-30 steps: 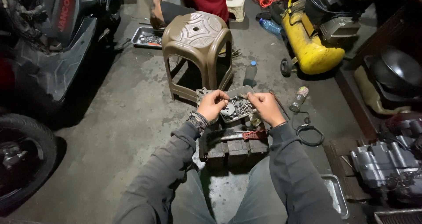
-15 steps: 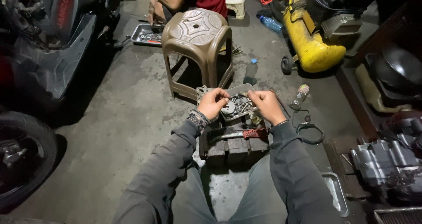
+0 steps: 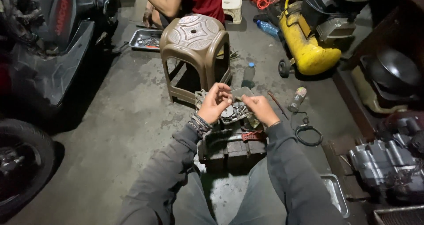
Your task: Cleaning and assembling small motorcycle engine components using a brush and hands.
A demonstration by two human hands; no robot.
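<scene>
Metal glinted between both hands: the left hand (image 3: pixel 216 102) and right hand (image 3: pixel 260 109) pinched a toothed, greasy engine part (image 3: pixel 232 113) above a blocky dark engine case (image 3: pixel 232 147). At twelve o'clock stood a brown plastic stool (image 3: pixel 195 48) with a patterned top; at two o'clock, a rounded yellow compressor tank (image 3: pixel 304 48). Rough concrete floor (image 3: pixel 119 132) lay open at nine o'clock.

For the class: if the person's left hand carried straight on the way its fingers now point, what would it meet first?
The left hand points right, across the geared metal part, so it would probably meet the right hand first. Their fingertips already look almost touching, though depth is unclear.
</scene>
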